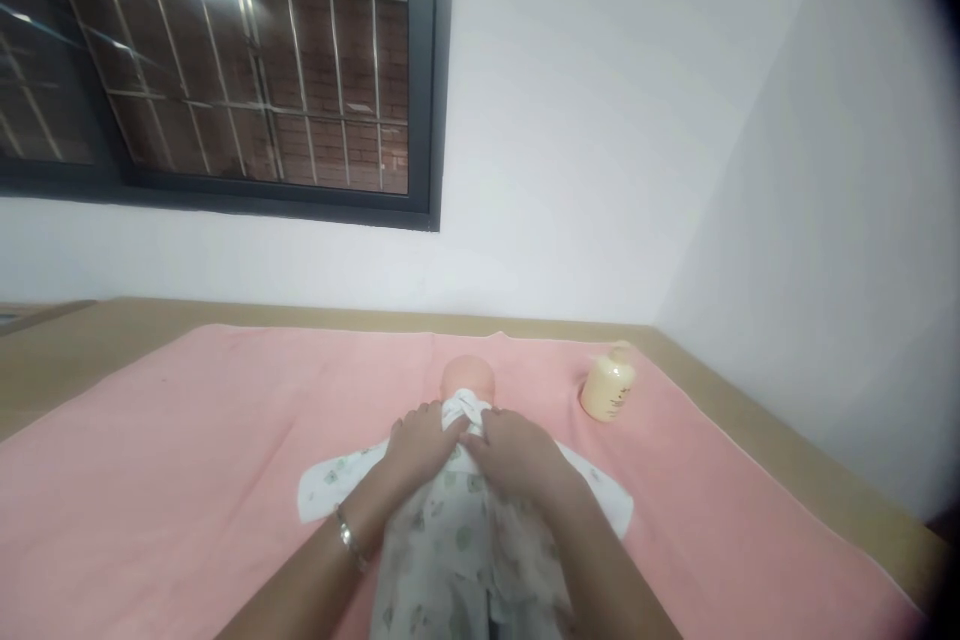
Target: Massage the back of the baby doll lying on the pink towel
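Note:
A doll with a bald head (468, 376) lies on a pink cloth (225, 420), dressed in a white garment (450, 530) with a green leaf print. Its sleeves spread out to both sides. My left hand (424, 440) is at the left of the garment's neckline, fingers closed on the fabric. From the right, my right hand (514, 450) grips the same neckline, its thumb close to my left thumb. The fingertips of both hands are partly hidden by the fabric. A bracelet circles my left wrist.
A cream bottle (607, 386) stands to the right of the doll, near the cloth's far edge. The tan table (780, 430) borders the cloth. Behind it are a white wall and, at the upper left, a dark-framed window with bars.

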### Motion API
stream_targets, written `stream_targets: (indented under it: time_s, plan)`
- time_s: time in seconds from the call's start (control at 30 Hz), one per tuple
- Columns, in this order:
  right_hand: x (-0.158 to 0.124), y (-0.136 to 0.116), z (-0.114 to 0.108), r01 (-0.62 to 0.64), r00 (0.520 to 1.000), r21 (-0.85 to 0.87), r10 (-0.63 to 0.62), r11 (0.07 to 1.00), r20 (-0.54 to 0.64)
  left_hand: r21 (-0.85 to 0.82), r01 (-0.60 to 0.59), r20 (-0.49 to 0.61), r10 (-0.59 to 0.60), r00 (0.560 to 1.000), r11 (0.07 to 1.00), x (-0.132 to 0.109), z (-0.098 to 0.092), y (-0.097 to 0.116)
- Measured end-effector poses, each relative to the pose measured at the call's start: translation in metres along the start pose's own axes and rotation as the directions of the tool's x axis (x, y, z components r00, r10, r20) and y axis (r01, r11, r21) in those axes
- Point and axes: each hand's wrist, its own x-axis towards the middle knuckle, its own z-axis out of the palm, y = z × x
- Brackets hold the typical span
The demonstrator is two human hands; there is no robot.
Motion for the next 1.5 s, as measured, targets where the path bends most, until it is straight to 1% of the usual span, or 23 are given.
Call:
stream_targets:
  time_s: [0.07,0.1,0.2,0.23,0.3,0.33,0.4,0.47,0.53,0.6,0.67,0.77,0.83,0.93,1.0,1.17,1.5]
  plan:
    - [-0.005,-0.004,0.000,0.040,0.999,-0.046,-0.041,0.998,-0.012,0.034,0.022,-0.028,-0.021,0.999,0.999,-0.005,0.002,0.005]
    - [-0.004,-0.003,0.002,0.035,0.999,-0.066,-0.036,0.997,-0.011,0.071,0.041,-0.071,-0.036,0.997,0.997,-0.010,0.004,0.009]
    - [0.010,0.007,0.008,-0.069,0.998,-0.078,0.068,0.995,-0.014,0.209,0.095,-0.227,-0.046,0.973,0.973,-0.025,0.013,0.023]
    - [0.017,0.012,0.010,-0.112,0.994,-0.051,0.112,0.992,-0.012,0.244,0.099,-0.260,-0.033,0.965,0.965,-0.029,0.016,0.027]
    - [0.027,0.020,0.013,-0.169,0.986,0.019,0.169,0.985,0.005,0.264,0.091,-0.287,-0.012,0.958,0.960,-0.030,0.020,0.028]
    - [0.029,0.021,0.013,-0.182,0.983,0.042,0.181,0.982,0.014,0.246,0.080,-0.282,-0.008,0.959,0.966,-0.028,0.020,0.026]
    - [0.026,0.019,0.012,-0.177,0.984,0.019,0.176,0.984,0.009,0.162,0.076,-0.245,-0.034,0.969,0.984,-0.018,0.018,0.018]
    - [0.019,0.011,0.011,-0.131,0.991,-0.067,0.130,0.989,-0.019,0.036,0.072,-0.160,-0.065,0.985,0.997,-0.006,0.013,0.008]
    - [0.012,0.003,0.010,-0.067,0.997,-0.153,0.060,0.986,-0.049,-0.084,0.065,-0.058,-0.070,0.996,0.994,0.004,0.007,0.000]
    - [0.012,0.000,0.012,-0.048,0.997,-0.188,0.036,0.981,-0.068,-0.151,0.073,0.000,-0.074,0.997,0.986,0.010,0.003,-0.005]
    - [0.019,0.004,0.017,-0.110,0.992,-0.154,0.098,0.982,-0.081,-0.153,0.086,-0.007,-0.088,0.996,0.984,0.011,0.003,-0.005]
    - [0.037,0.019,0.026,-0.239,0.970,0.013,0.239,0.971,-0.046,-0.113,0.090,-0.073,-0.099,0.992,0.990,0.011,0.009,-0.004]
    - [0.046,0.028,0.032,-0.283,0.956,0.096,0.288,0.954,-0.045,-0.115,0.092,-0.096,-0.103,0.990,0.989,0.011,0.013,-0.005]
    - [0.051,0.037,0.040,-0.285,0.949,0.109,0.296,0.952,-0.106,-0.135,0.096,-0.101,-0.110,0.989,0.986,0.013,0.018,-0.007]
    - [0.051,0.039,0.042,-0.277,0.949,0.107,0.289,0.955,-0.125,-0.149,0.094,-0.104,-0.110,0.988,0.984,0.014,0.020,-0.009]
    - [0.050,0.041,0.044,-0.276,0.947,0.125,0.292,0.953,-0.136,-0.192,0.079,-0.115,-0.102,0.988,0.978,0.014,0.021,-0.011]
    - [0.051,0.041,0.045,-0.272,0.943,0.143,0.294,0.951,-0.158,-0.180,0.081,-0.131,-0.106,0.986,0.980,0.013,0.022,-0.011]
